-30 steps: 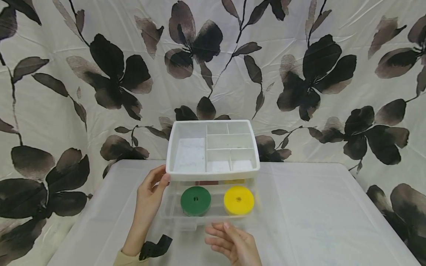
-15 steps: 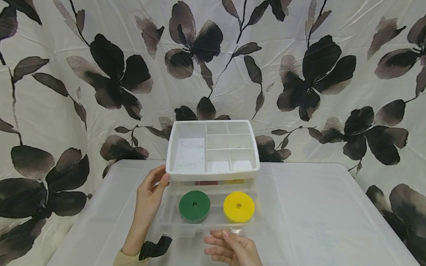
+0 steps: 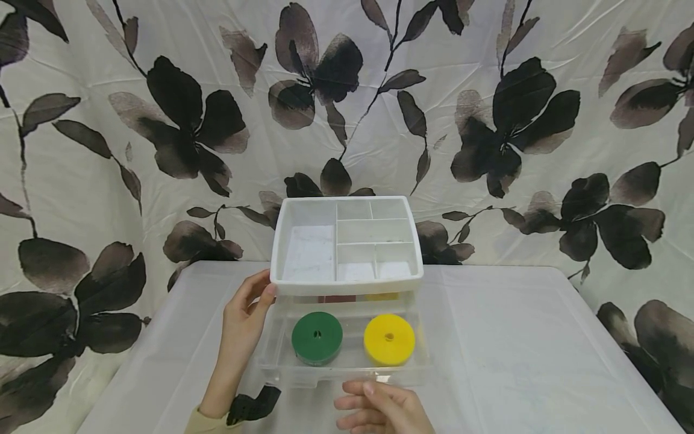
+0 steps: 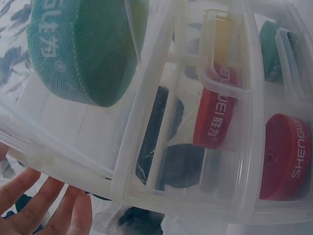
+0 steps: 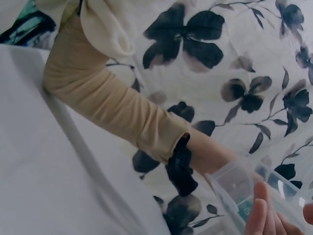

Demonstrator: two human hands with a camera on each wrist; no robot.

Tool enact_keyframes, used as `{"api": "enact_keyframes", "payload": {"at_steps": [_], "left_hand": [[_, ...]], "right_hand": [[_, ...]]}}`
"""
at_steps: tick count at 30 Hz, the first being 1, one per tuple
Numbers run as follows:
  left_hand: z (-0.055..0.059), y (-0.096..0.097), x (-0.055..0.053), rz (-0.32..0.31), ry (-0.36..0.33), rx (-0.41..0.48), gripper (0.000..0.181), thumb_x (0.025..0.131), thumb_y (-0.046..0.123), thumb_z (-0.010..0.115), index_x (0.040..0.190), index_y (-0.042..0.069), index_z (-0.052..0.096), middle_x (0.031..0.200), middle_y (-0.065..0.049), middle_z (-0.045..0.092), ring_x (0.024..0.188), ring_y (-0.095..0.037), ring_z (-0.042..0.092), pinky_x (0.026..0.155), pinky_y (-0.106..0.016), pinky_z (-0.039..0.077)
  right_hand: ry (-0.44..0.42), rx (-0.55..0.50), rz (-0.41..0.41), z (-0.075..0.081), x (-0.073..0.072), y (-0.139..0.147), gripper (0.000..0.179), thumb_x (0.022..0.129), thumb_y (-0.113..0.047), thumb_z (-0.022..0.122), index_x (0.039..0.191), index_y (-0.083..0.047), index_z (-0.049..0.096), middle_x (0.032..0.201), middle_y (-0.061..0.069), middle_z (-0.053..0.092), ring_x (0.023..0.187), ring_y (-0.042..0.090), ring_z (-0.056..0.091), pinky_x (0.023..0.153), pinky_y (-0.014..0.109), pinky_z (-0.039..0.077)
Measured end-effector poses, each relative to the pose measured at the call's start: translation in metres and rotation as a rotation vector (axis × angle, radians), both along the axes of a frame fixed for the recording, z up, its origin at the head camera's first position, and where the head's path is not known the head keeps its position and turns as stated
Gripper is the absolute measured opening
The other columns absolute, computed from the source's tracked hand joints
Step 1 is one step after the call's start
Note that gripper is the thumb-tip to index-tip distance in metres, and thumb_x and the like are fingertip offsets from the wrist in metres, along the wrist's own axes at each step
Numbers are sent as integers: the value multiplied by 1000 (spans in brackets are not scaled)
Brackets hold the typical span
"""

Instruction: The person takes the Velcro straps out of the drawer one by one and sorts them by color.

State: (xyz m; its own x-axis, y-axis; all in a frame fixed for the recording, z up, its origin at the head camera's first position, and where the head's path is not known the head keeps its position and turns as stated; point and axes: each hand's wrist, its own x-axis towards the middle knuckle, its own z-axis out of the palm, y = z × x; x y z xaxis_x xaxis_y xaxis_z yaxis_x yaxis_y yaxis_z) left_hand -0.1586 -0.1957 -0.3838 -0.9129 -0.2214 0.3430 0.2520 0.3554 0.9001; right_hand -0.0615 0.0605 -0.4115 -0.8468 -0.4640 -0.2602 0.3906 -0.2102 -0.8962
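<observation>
A clear plastic drawer [image 3: 345,358] stands pulled out from a small drawer organizer with a white divided top tray [image 3: 347,288]. Inside it sit a green tape roll [image 3: 317,339] on the left and a yellow tape roll [image 3: 389,339] on the right. My left hand [image 3: 242,322] holds the organizer's left side, thumb at the front corner just under the tray. Just in front of the drawer's front edge is my right hand [image 3: 386,408], palm turned left, fingers relaxed. In the left wrist view, red rolls [image 4: 215,115] show in the lower drawers.
The organizer stands on a white-covered table [image 3: 515,349]. Behind it hangs a white cloth with dark flowers [image 3: 504,126]. A black strap [image 3: 253,402] is round my left wrist, over a beige sleeve [image 5: 117,112].
The drawer has slid out toward me, carrying the green and yellow rolls. My right hand has moved back toward me along with it, and slightly further. The left hand stays in place.
</observation>
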Motion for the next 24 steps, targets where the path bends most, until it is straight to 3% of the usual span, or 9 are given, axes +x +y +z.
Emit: {"api": "enact_keyframes", "payload": {"at_steps": [8,13,19,24], "left_hand": [[0,0,0,13,-3,-3,35,96,23,59,129,13,58,114,7,61,101,7,57,81,-9,50],[-1,0,0,15,-11,-6,35,96,23,59,129,13,58,117,2,62,101,7,57,82,-8,50],[0,0,0,16,-10,-1,36,96,24,59,130,13,58,120,-1,63,101,7,57,81,-7,50],[-1,0,-1,12,5,6,35,96,22,60,129,12,58,118,0,62,101,6,57,81,-9,51]], "right_hand": [[121,-19,207,12,-2,17,43,99,-29,53,122,6,60,112,10,72,93,12,71,82,23,57],[240,-24,264,27,1,24,38,99,-19,52,122,10,57,117,12,69,97,11,70,85,24,56],[578,185,259,56,0,35,24,99,-12,52,118,-6,65,114,12,70,96,9,69,86,24,54],[805,293,235,75,-7,42,23,97,-10,55,118,-9,65,113,10,71,95,8,67,82,25,56]]}}
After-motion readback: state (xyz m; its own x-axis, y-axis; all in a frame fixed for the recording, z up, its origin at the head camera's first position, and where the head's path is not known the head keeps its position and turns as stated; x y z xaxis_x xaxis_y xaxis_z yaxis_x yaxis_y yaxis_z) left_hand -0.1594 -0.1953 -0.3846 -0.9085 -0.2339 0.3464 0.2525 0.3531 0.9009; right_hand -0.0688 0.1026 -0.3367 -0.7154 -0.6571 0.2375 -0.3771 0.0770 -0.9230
